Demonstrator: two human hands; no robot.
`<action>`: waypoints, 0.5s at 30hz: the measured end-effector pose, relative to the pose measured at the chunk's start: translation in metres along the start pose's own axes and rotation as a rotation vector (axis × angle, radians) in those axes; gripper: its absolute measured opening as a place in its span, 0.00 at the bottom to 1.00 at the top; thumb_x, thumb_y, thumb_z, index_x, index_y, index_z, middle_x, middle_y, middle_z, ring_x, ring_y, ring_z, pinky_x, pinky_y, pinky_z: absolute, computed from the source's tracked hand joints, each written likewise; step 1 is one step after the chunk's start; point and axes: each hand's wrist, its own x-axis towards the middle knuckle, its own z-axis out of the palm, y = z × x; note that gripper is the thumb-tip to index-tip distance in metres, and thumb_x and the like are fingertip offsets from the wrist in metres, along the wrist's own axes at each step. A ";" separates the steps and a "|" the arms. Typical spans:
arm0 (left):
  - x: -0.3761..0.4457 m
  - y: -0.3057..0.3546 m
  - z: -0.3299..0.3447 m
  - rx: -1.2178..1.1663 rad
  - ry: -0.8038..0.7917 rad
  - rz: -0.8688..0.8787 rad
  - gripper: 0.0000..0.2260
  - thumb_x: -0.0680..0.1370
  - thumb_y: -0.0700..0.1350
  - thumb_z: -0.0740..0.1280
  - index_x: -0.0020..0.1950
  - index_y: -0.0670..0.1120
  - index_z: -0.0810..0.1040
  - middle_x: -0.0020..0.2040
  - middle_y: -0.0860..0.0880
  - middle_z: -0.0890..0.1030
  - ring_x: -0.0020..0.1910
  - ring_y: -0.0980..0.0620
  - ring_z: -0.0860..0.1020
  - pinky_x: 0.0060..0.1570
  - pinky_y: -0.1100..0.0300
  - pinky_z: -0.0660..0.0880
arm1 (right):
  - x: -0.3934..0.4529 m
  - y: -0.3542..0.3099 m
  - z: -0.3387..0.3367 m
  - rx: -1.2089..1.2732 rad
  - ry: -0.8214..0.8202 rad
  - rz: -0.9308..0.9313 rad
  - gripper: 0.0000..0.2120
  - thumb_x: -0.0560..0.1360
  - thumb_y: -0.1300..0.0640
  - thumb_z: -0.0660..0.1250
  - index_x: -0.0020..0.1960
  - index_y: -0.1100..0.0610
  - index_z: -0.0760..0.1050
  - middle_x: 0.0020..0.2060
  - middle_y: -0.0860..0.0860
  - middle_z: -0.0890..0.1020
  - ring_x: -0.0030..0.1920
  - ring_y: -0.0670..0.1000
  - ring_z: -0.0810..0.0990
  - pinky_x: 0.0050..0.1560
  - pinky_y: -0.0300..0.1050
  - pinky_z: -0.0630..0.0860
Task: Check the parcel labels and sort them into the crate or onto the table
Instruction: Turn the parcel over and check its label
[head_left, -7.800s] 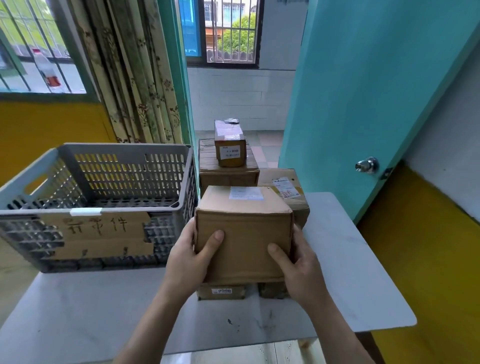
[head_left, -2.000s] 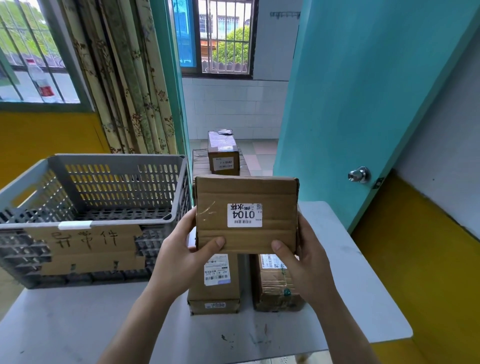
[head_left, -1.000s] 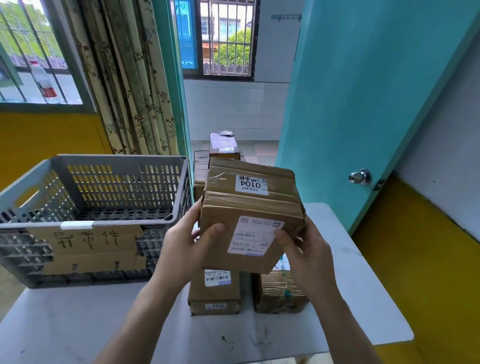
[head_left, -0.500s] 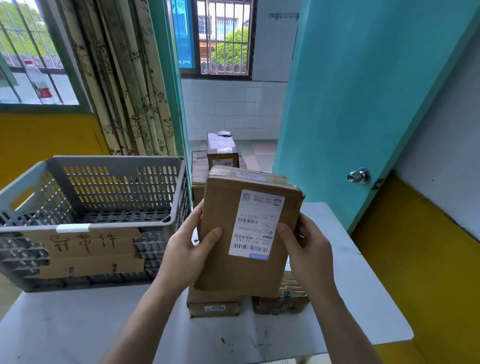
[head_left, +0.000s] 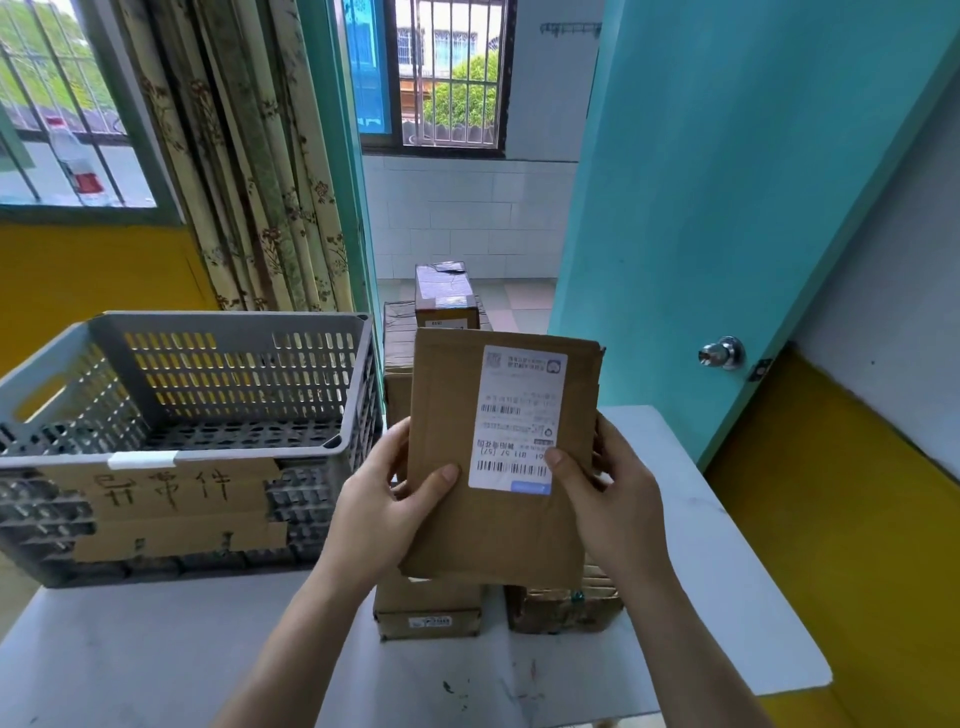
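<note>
One white table (head_left: 727, 597), smooth and scuffed, carries a grey perforated plastic crate (head_left: 218, 364), nothing visible inside it, a handwritten cardboard sign taped to its front. Two brown cardboard parcels (head_left: 428, 610) lie below my grip. I hold the flat cardboard parcel (head_left: 493, 519) upright above them, barcode label (head_left: 517, 415) facing me, left hand (head_left: 384, 519) and right hand (head_left: 613, 504) clasping its edges, thumbs pressed on its face.

Crate (head_left: 182, 457) left on table (head_left: 727, 597); two parcels (head_left: 428, 613) right, held parcel (head_left: 498, 467) above.

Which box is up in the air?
The box with the big white label, gripped by the left hand and right hand. The others sit on surfaces.
</note>
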 end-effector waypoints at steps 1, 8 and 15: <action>-0.001 -0.001 0.001 0.000 -0.022 -0.012 0.29 0.77 0.50 0.75 0.76 0.61 0.71 0.61 0.62 0.84 0.60 0.60 0.82 0.60 0.55 0.82 | 0.001 0.000 0.001 -0.005 0.009 0.009 0.20 0.77 0.48 0.74 0.67 0.40 0.74 0.45 0.24 0.80 0.50 0.27 0.79 0.46 0.28 0.79; 0.004 -0.006 0.002 -0.033 -0.007 -0.022 0.26 0.81 0.46 0.71 0.78 0.60 0.69 0.61 0.58 0.85 0.60 0.56 0.83 0.62 0.50 0.80 | -0.004 0.004 0.004 0.090 -0.068 0.048 0.16 0.80 0.49 0.70 0.65 0.36 0.73 0.50 0.24 0.81 0.54 0.32 0.81 0.47 0.28 0.78; 0.009 -0.010 -0.003 -0.170 -0.009 -0.126 0.21 0.83 0.46 0.68 0.75 0.58 0.72 0.60 0.55 0.86 0.55 0.54 0.86 0.49 0.63 0.83 | 0.000 0.002 0.001 0.309 -0.073 0.116 0.14 0.80 0.47 0.63 0.64 0.42 0.79 0.54 0.33 0.85 0.57 0.36 0.83 0.52 0.29 0.78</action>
